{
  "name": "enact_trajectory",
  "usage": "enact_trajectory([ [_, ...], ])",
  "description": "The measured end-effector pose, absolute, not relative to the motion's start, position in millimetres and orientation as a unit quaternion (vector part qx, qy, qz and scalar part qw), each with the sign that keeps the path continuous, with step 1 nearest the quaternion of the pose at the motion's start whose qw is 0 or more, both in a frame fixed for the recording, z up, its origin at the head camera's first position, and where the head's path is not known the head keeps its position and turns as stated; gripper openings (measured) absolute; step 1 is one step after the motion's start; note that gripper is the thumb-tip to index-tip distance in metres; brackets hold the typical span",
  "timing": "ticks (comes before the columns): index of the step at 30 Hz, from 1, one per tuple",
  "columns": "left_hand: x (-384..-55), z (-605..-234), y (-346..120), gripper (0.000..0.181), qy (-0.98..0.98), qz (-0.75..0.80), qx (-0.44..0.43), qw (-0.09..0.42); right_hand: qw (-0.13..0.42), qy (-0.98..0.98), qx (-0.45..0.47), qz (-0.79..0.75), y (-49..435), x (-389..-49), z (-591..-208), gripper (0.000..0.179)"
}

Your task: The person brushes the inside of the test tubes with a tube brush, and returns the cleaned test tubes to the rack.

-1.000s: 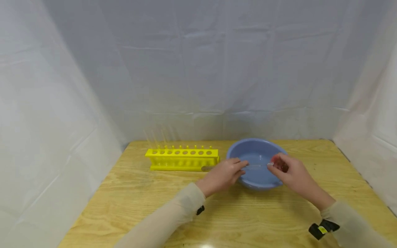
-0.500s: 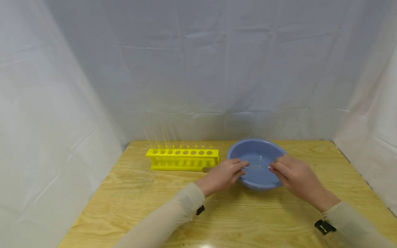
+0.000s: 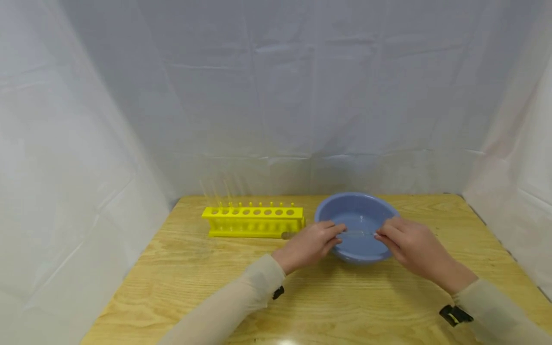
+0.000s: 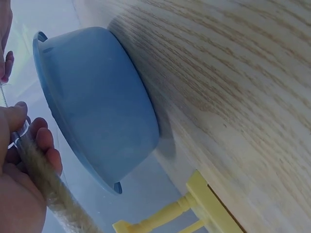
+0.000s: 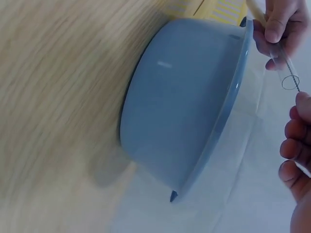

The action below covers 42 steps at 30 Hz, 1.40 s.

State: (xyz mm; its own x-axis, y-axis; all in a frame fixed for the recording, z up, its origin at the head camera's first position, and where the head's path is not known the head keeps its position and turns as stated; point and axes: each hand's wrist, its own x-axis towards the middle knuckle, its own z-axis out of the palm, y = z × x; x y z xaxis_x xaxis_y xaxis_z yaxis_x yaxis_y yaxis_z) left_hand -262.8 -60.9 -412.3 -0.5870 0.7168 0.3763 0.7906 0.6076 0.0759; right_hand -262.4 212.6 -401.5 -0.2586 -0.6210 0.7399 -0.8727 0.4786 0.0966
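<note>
Over the blue basin, my left hand grips a clear test tube held lengthwise between my two hands. Inside the tube sits a test tube brush; its pale bristles show through the glass beyond the left fingers. From the tube's open mouth the brush's twisted wire runs to my right hand, which pinches it between thumb and fingers. The wire's far end is hidden in the right hand. The brownish bristle end shows left of my left hand in the head view.
A yellow test tube rack stands left of the basin, with several clear tubes upright in its left part. Everything rests on a wooden table. White sheeting hangs behind and on both sides.
My right hand has turned over, its fingers closing in on the brush wire, and shifted slightly to the right. My left hand and the tube have stayed nearly still.
</note>
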Motion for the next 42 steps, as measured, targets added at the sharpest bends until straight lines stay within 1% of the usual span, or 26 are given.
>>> enact_trajectory([
  [2,-262,-412,-61,0.033,-0.881,-0.110,-0.429,0.167,0.328,-0.796,0.469,0.199,213,-260,-402,0.025],
  [4,-262,-413,-61,0.033,-0.878,-0.099,-0.433,0.180,0.250,-0.823,0.443,0.254,214,-258,-401,0.019],
  [7,-263,-414,-61,0.032,-0.872,-0.081,-0.439,0.202,0.101,-0.848,0.375,0.361,216,-256,-400,0.023],
  [10,-264,-416,-60,0.030,-0.863,-0.063,-0.446,0.228,-0.039,-0.841,0.289,0.455,216,-257,-396,0.033],
  [13,-264,-417,-60,0.029,-0.852,-0.050,-0.454,0.255,-0.139,-0.813,0.240,0.511,217,-261,-394,0.041],
  [16,-264,-418,-60,0.028,-0.842,-0.039,-0.461,0.277,-0.215,-0.779,0.217,0.547,219,-266,-393,0.039],
  [18,-264,-419,-59,0.027,-0.839,-0.029,-0.463,0.285,-0.253,-0.757,0.204,0.567,221,-269,-393,0.036],
  [22,-264,-420,-59,0.026,-0.834,-0.009,-0.464,0.299,-0.306,-0.718,0.174,0.600,221,-275,-392,0.033],
  [25,-263,-420,-59,0.026,-0.836,0.004,-0.460,0.300,-0.332,-0.695,0.159,0.618,219,-278,-391,0.034],
  [27,-263,-419,-60,0.027,-0.842,0.010,-0.455,0.289,-0.340,-0.687,0.152,0.624,217,-281,-391,0.033],
  [29,-262,-417,-60,0.028,-0.852,0.006,-0.447,0.272,-0.330,-0.694,0.151,0.621,216,-281,-391,0.033],
  [30,-262,-416,-61,0.029,-0.858,0.000,-0.443,0.261,-0.317,-0.707,0.158,0.612,216,-281,-392,0.033],
  [32,-262,-415,-62,0.031,-0.870,-0.022,-0.433,0.233,-0.271,-0.744,0.177,0.585,215,-279,-393,0.034],
  [34,-262,-414,-63,0.033,-0.883,-0.049,-0.422,0.201,-0.210,-0.784,0.208,0.547,214,-275,-395,0.036],
  [35,-262,-414,-64,0.034,-0.888,-0.061,-0.417,0.185,-0.171,-0.802,0.228,0.525,213,-273,-396,0.036],
  [38,-262,-414,-68,0.035,-0.898,-0.084,-0.405,0.152,-0.030,-0.838,0.326,0.436,211,-268,-398,0.023],
  [40,-262,-414,-69,0.035,-0.899,-0.091,-0.403,0.144,0.065,-0.842,0.394,0.363,209,-267,-400,0.011],
  [42,-262,-414,-70,0.035,-0.897,-0.097,-0.408,0.141,0.149,-0.836,0.447,0.282,207,-266,-401,0.010],
])
